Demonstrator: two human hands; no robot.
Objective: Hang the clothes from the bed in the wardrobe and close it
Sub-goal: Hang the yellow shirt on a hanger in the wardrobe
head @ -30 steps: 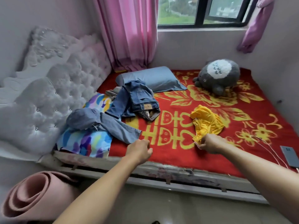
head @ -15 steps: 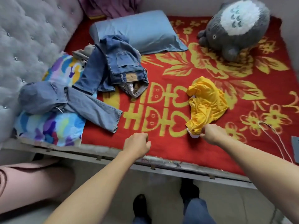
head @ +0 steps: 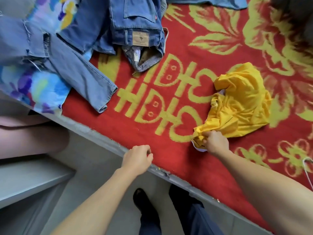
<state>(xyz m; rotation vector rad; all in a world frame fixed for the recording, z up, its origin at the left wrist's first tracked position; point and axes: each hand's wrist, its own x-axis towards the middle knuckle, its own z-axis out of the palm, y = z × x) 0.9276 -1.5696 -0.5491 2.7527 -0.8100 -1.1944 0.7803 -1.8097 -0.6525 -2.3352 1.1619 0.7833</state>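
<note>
A crumpled yellow shirt (head: pixel 240 102) lies on the red and yellow bed cover (head: pixel 169 146). My right hand (head: pixel 216 143) grips the shirt's near edge, fingers curled into the cloth. My left hand (head: pixel 137 158) hovers over the bed's near edge with loosely curled fingers and holds nothing. Dark blue folded jeans (head: pixel 135 26) lie at the top middle. A lighter blue pair of jeans (head: pixel 67 65) stretches from the left, one leg reaching toward the middle of the bed. The wardrobe is out of view.
A colourful patterned pillow (head: pixel 33 87) lies under the light jeans at left. A pink rolled mat (head: pixel 30 134) rests on the floor by the bed's grey frame (head: pixel 94 131). White wire hangers (head: pixel 307 168) show at the right edge. My feet (head: pixel 144 204) stand on the grey floor.
My head has tilted down and closer to the bed. My right hand has closed into the yellow shirt's near edge. My left hand stays by the bed's edge.
</note>
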